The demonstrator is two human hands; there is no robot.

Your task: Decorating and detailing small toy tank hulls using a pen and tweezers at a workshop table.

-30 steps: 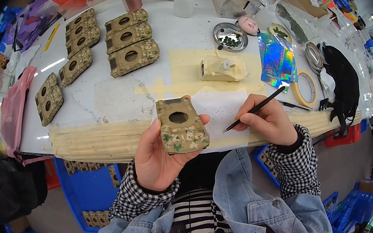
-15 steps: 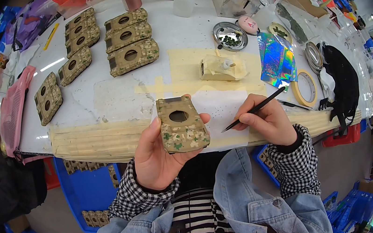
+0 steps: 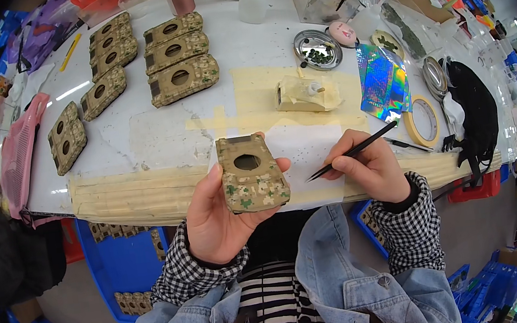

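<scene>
My left hand (image 3: 217, 216) holds a tan camouflage-painted model hull (image 3: 251, 173) with a round hole, flat side up, just in front of the table edge. My right hand (image 3: 370, 169) grips a thin black paintbrush (image 3: 353, 149), its tip pointing left and resting over a white sheet of paper (image 3: 300, 156) to the right of the hull. The brush tip is apart from the hull.
Several more camouflage hulls (image 3: 179, 51) lie in rows at the far left of the white table (image 3: 156, 129). A tan turret piece (image 3: 302, 93), a metal dish (image 3: 317, 49), holographic foil (image 3: 381, 76), a tape roll (image 3: 424, 121) and a black bag (image 3: 477, 110) sit to the right. Blue crates (image 3: 118, 265) stand below.
</scene>
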